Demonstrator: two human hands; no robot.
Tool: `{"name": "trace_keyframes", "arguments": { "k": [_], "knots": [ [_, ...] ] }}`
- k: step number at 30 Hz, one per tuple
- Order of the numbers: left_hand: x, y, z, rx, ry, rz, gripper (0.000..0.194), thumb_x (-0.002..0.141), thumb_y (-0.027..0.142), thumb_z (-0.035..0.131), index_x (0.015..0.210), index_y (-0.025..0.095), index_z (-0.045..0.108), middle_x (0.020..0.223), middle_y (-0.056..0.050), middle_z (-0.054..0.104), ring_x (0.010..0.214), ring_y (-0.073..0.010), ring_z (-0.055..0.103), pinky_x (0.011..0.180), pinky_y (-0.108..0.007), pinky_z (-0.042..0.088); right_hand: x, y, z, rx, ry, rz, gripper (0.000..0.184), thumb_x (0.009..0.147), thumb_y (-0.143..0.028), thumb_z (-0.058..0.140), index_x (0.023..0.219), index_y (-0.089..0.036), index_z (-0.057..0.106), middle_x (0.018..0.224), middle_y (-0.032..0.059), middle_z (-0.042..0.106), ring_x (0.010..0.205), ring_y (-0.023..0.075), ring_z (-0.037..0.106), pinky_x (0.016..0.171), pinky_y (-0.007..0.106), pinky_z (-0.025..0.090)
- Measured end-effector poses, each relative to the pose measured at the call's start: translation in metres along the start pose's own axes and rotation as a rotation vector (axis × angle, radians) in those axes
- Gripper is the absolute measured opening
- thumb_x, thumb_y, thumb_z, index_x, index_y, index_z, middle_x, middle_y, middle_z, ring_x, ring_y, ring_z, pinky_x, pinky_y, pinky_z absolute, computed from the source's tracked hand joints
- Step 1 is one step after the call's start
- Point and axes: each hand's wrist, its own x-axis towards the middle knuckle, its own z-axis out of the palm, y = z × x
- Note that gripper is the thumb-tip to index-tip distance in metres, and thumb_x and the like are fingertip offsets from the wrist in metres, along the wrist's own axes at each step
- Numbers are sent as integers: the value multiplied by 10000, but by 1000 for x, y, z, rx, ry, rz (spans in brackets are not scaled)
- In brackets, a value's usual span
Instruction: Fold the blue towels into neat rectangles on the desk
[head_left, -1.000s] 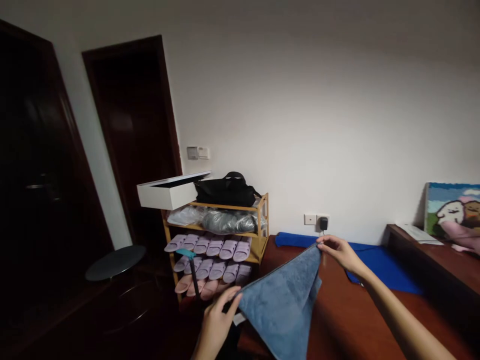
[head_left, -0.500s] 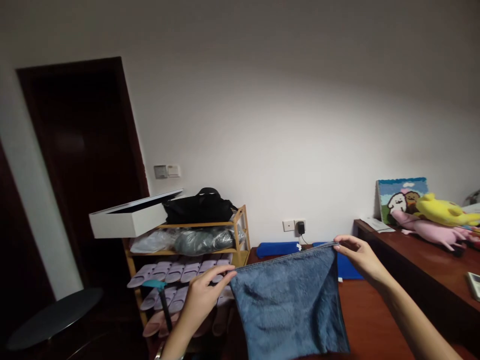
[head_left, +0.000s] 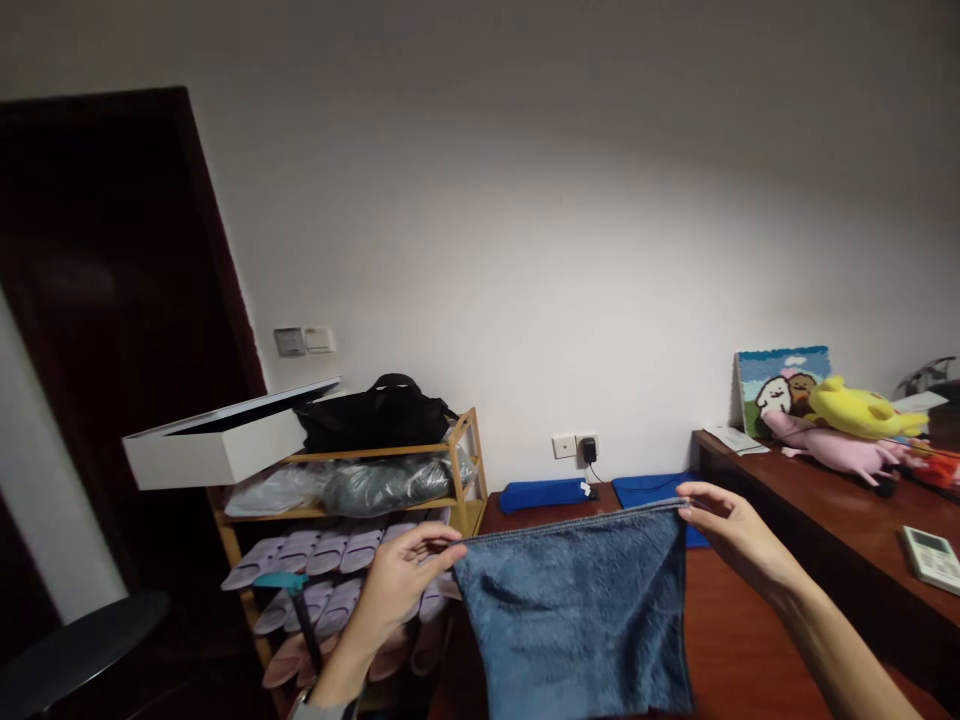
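Note:
A blue-grey towel point(head_left: 574, 610) hangs spread between my two hands, its hemmed top edge stretched almost level. My left hand point(head_left: 409, 575) pinches the upper left corner between thumb and fingers. At the upper right corner, my right hand point(head_left: 731, 525) pinches the cloth the same way. The towel's lower edge runs close to the bottom of the view, above the reddish-brown table point(head_left: 731, 620). Behind it on the table lie a folded blue cloth point(head_left: 544, 495) and a flat blue cloth point(head_left: 645, 489), which the towel and my right hand partly cover.
To the left stands a wooden rack point(head_left: 469, 470) with lilac slippers point(head_left: 326, 552), a black bag point(head_left: 375, 420) and an overhanging white box point(head_left: 225, 450). A raised brown surface point(head_left: 825, 500) at right carries plush toys point(head_left: 847, 440) and a remote point(head_left: 932, 557). A round dark stool point(head_left: 90, 645) stands lower left.
The view has turned slightly right, so the background sits further left. Both hands keep their pinch; the towel is stretched a little wider, with its top edge more level.

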Motion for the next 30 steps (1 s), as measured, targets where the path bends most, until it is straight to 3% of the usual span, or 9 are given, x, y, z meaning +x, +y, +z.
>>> {"name": "trace_keyframes", "arguments": {
  "k": [7,11,13,16,19,22,25,28,30],
  "knots": [
    [-4,15,-9,-117,-21,-81,387,622,531,927,789,208,794,757,-40,791,672,-212,751,617,-284,634,-18,-18,-14,33,23,26,523,539,-543,975,907,-219,792,843,68,725,721,186,627,642,311,534],
    [13,-4,3,-154,-25,-125,403,655,526,909,867,202,800,796,-43,799,736,-207,756,669,-279,627,-4,-10,-12,15,45,16,515,562,-524,971,938,-221,796,869,62,718,715,169,612,631,296,523],
    [28,-28,16,-185,-55,-155,424,696,537,883,929,193,799,837,-55,810,781,-212,764,709,-288,626,17,9,-8,-21,43,12,525,581,-524,961,977,-221,798,918,65,734,753,173,630,661,293,529],
    [54,-82,44,-175,-84,-172,450,762,555,830,991,171,785,964,-101,826,913,-242,777,824,-331,625,65,55,6,-98,42,25,574,600,-564,920,1024,-199,792,969,78,760,819,202,674,727,317,553],
    [76,-146,78,19,-113,-153,519,849,617,694,1038,140,763,1054,-143,821,985,-257,779,897,-373,619,115,107,31,-264,79,95,593,663,-586,810,1076,-163,771,1003,109,781,904,253,716,810,373,581],
    [75,-204,112,168,-120,-196,508,906,586,609,1070,128,757,1075,-165,813,1042,-282,769,951,-433,608,138,149,60,-409,138,146,517,716,-515,712,1061,-133,763,1037,161,782,1028,319,718,940,457,565],
    [48,-246,141,318,-150,-209,381,937,481,578,1072,183,772,1180,-148,793,1179,-294,718,1088,-491,534,114,185,77,-496,166,145,406,750,-449,640,995,-151,767,1105,189,771,1145,354,686,1073,511,496],
    [12,-273,166,440,-270,-153,328,950,389,553,1133,227,772,1359,-106,728,1300,-263,646,1180,-455,459,45,230,81,-595,135,79,369,801,-411,577,1025,-194,774,1192,158,758,1213,333,658,1141,482,455],
    [-7,-286,181,506,-364,-111,354,971,380,525,1209,251,753,1460,-72,670,1374,-242,587,1214,-431,420,-13,266,77,-825,100,-46,450,906,-432,459,1167,-218,758,1265,136,739,1210,335,658,1112,506,482]
  ]
}}
